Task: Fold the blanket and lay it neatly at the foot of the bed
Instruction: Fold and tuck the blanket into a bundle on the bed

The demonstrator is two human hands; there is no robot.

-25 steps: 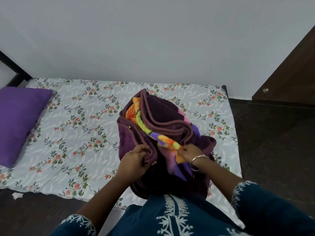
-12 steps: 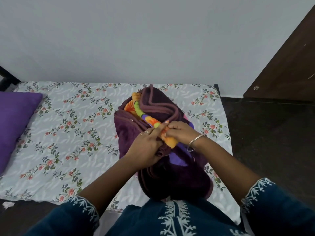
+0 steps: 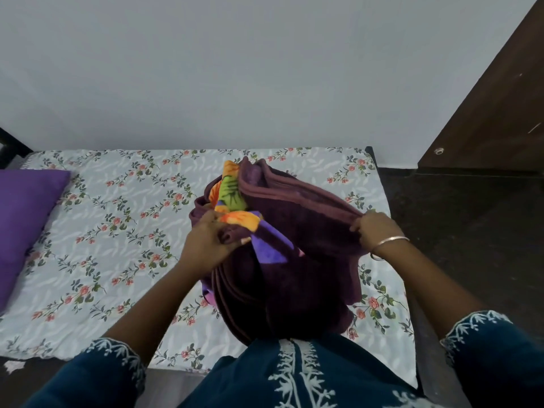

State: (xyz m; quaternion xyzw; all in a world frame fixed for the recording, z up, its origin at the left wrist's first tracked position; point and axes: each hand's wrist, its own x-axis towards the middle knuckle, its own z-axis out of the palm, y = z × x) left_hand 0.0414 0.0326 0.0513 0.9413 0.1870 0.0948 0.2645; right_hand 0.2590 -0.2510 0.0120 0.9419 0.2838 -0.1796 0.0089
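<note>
A dark purple blanket (image 3: 297, 269) with an orange, green and violet printed side lies bunched on the right half of the bed (image 3: 117, 231), near its right end. My left hand (image 3: 206, 242) grips a bundle of the blanket's edges at the left of the heap, just below the bright print. My right hand (image 3: 374, 228), with a bangle on its wrist, grips the stacked maroon hems at the right and holds them stretched out toward the bed's right edge. The lower part of the blanket hangs toward my body.
A purple pillow (image 3: 20, 219) lies at the left end of the floral sheet. A white wall runs behind the bed. A dark wooden door (image 3: 494, 107) stands at the right, with dark floor (image 3: 471, 216) beside the bed. A scrap of paper (image 3: 13, 365) lies on the floor at lower left.
My hands were together at the middle of the heap. My right hand has slid out to the right along the hems, pulling them taut, while my left hand stays gripping the left bundle.
</note>
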